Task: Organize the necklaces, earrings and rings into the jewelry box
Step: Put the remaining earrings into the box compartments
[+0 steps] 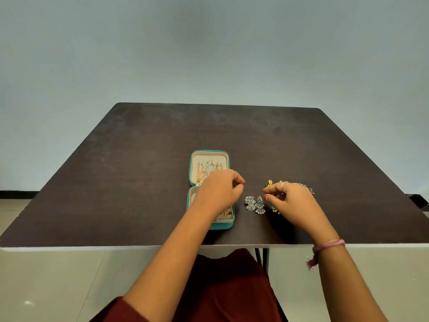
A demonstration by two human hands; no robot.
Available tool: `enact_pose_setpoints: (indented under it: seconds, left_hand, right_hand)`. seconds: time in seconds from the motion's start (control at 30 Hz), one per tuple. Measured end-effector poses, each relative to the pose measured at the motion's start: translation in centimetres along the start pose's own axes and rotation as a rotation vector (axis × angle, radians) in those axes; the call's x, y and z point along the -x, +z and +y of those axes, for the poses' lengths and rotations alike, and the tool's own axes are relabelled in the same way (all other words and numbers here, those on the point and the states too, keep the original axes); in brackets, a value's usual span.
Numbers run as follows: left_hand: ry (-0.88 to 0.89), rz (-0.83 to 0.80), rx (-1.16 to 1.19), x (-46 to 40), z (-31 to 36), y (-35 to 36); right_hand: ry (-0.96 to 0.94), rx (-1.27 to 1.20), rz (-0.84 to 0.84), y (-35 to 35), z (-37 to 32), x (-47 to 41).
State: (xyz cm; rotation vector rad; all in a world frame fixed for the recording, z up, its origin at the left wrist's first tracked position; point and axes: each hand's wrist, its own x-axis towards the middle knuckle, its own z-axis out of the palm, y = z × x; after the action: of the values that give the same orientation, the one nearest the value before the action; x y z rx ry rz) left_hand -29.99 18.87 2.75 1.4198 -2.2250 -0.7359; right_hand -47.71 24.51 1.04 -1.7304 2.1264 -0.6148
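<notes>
While the teal jewelry box (210,189) is lying open flat on the dark tabletop (144,173), the left hand (220,191) is hovering over its near half, fingers (239,182) curled in, thumb and forefinger tips close together; can't tell if they're pinching anything. Lid half is sitting on the far side, with gold and silver necklaces (206,169) hanging on its cream lining. Near half is showing a cream tray with a small gold piece (226,213) in the corner beside the wrist.

Right hand (292,203) is resting over the loose pile right of the box, thumb and forefinger tips (266,197) pressing together, seemingly pinching something too small to identify. 2 silver earrings (255,204) are lying on the tabletop between the box and the right hand, just beside its fingertips. A yellow-green piece (269,182) and a silver ring (283,183) are sitting just behind the knuckles; more silver pieces (307,188) are peeking out on the far right side of the hand. A pink thread band (327,246) is sitting on the right wrist.

No brands, labels or writing readable anywhere.
</notes>
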Motion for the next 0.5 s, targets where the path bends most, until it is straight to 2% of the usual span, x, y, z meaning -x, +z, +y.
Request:
enact_pose_setpoints:
  seconds: [0.17, 0.27, 0.5]
  left_hand:
    - [0.015, -0.184, -0.297, -2.1, 1.2, 1.5]
    - [0.007, -0.227, -0.396, -2.7, 1.8, 2.1]
    - [0.017, -0.283, -0.398, -3.2, 2.3, 2.5]
  right_hand:
    - [0.004, 0.069, -0.144, -0.4, -0.4, -0.9]
    - [0.000, 0.071, -0.177, -0.5, -0.8, -1.0]
    - [0.002, -0.034, -0.158, -0.1, -0.5, -1.2]
